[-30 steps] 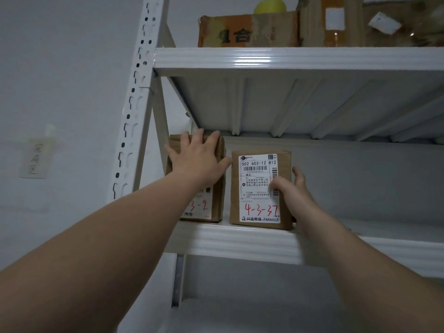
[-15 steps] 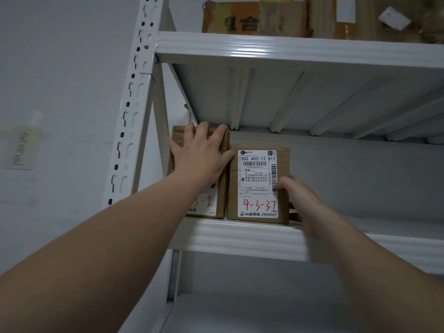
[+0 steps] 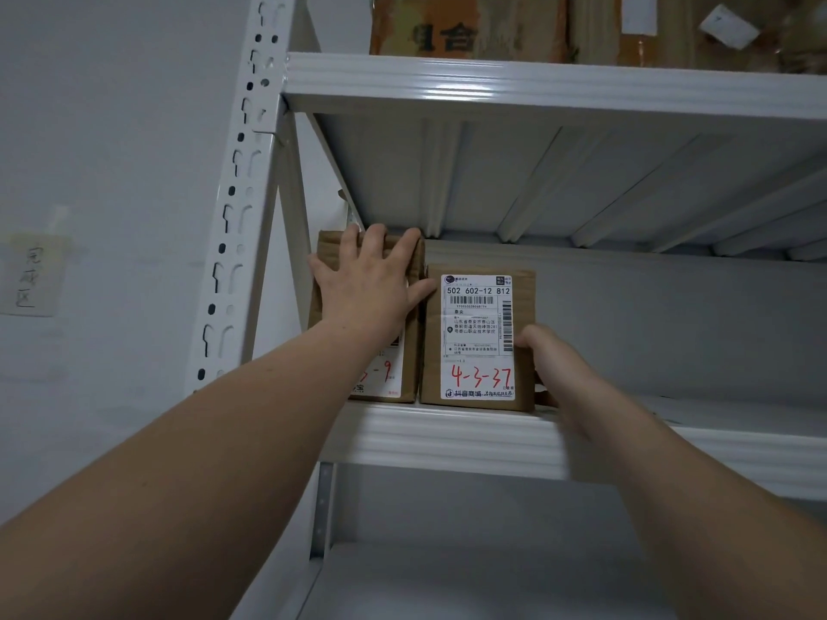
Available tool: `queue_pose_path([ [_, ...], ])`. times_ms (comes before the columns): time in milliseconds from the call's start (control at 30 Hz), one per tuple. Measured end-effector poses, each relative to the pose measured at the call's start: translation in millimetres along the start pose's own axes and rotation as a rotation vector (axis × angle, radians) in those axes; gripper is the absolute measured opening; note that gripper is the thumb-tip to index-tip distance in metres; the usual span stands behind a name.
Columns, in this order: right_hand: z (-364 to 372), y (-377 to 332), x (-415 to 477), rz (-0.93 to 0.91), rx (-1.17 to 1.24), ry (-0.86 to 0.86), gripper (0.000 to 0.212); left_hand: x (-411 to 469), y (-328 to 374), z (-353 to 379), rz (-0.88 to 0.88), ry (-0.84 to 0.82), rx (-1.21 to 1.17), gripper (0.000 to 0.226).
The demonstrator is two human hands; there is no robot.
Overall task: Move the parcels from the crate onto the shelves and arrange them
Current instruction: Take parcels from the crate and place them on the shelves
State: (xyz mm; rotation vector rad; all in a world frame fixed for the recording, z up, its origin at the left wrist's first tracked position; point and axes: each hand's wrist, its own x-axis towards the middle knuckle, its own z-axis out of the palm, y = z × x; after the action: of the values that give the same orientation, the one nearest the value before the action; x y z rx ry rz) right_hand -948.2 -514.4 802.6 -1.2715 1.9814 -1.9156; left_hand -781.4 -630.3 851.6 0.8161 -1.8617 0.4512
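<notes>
Two brown cardboard parcels are seen standing upright, side by side, at the left end of the middle shelf [image 3: 447,436], just behind its front lip. Their facing sides are touching or nearly so.

The left parcel [image 3: 414,346] is the taller of the two. Its white label is largely covered; a red handwritten "9" is visible near the bottom. The left hand [image 3: 371,279] is laid flat on its front with fingers spread and straight, fingertips reaching the top edge.

The right parcel [image 3: 479,337] carries a white shipping label over most of its front: "502 602-12 812" printed at the top, barcodes below, printed address lines, and "4-3-37" handwritten in red near the bottom. It is gripped at its right edge by the right hand [image 3: 550,364], thumb on the front face, the other fingers hidden behind the side.

The white slotted upright [image 3: 241,194] is noted just left of the parcels. Larger worn cartons [image 3: 465,33] are seen on the upper shelf [image 3: 537,87]. A handwritten paper note [image 3: 31,275] is taped to the wall on the left.
</notes>
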Motion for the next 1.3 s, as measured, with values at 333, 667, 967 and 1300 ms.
queue_pose_path([
  [333,2.9,-10.9,-11.7,-0.057,-0.202,0.082,0.024,-1.5,-2.1,-9.6,0.024,-0.093,0.051,0.074],
  [667,-12.3,-36.3,-30.5,-0.193,-0.518,0.267,0.054,-11.3,7.3,-26.5,0.15,0.113,0.071,0.055],
  [967,-44.2,-33.5,-66.6,-0.365,-0.849,0.311,0.051,-49.0,40.4,-41.2,0.289,0.109,0.136,0.046],
  [1300,-104.6,-9.5,-124.3,-0.569,-1.043,0.212,0.044,-120.0,101.0,-79.0,0.155,-0.058,0.259,0.061],
])
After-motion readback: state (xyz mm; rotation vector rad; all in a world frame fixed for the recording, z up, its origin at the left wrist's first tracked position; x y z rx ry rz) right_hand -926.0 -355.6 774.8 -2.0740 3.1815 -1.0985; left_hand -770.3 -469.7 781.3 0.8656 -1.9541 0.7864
